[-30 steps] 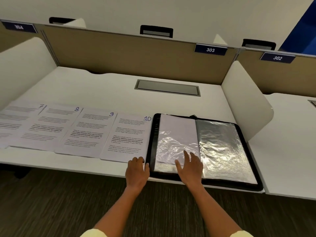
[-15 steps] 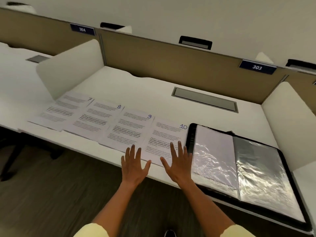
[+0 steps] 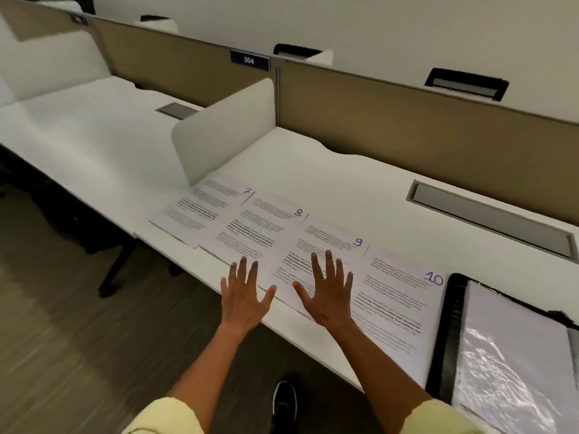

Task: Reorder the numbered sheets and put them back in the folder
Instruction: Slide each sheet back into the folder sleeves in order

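Hovering with fingers spread and straight, gripping nothing: left hand [image 3: 244, 297] over the desk [image 3: 329, 180] edge just left of sheet 9 [image 3: 316, 261], right hand [image 3: 329, 292] over that sheet's lower half; whether either palm presses down, impossible to tell. Lying overlapped in a row from sheet 9: sheet 8 [image 3: 253, 230] just left, sheet 7 [image 3: 203, 205] further left near the white divider [image 3: 225, 130], sheet 10 [image 3: 398, 305] just right. Beyond sheet 10, further right of sheet 9: open black folder [image 3: 454, 333], crinkled clear sleeves showing, partly cut by the frame.

Likely at the gathering stage, with sheets numbered in order but not yet filed. Risks from here, as judgement: dragging sheet 9 with a flat palm and skewing its overlapped neighbours; nudging near edges of the sheets past the desk's front lip onto the floor; stacking in the wrong sequence; creasing paper against a sleeve mouth through hurried sliding.
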A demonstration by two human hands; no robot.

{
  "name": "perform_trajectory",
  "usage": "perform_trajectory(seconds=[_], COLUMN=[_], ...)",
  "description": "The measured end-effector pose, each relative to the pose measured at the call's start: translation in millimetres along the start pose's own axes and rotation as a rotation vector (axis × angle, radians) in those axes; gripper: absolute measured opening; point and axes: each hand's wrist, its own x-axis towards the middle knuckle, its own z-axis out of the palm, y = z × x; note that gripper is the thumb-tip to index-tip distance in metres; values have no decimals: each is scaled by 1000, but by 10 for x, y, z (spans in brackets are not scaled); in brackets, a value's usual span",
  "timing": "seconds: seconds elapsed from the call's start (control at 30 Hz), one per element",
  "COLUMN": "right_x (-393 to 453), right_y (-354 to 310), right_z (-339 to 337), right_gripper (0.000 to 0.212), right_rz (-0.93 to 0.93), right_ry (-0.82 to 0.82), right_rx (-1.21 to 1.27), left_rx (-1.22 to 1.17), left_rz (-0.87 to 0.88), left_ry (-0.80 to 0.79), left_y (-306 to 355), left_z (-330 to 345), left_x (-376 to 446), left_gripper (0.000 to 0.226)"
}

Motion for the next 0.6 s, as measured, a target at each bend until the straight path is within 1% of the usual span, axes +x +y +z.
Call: perform_trajectory(seconds=[0.07, 0.2, 0.33, 0.5, 0.6], right_x=[283, 766, 1094, 1528, 1797], right_y=[-161, -463, -749, -1096, -1323], right_z=[42, 101, 112, 140, 184], right_gripper=[100, 107, 100, 98, 90], right_rz=[-11, -5, -26, -46, -38], right_ry=[-16, -35, -60, -102, -137], right_rx=[11, 54, 76, 93, 103], left_rx=[9, 51, 52, 37, 49], left_rz=[-21, -52, -58, -60, -36], left_ry=[-11, -17, 21, 33, 23], left_y=[-157, -473, -770, -1132, -1388], left_z=[-95, -250, -369, -500, -531], left_x=[246, 699, 1060, 1477, 1745], left_gripper=[88, 90, 98, 97, 96])
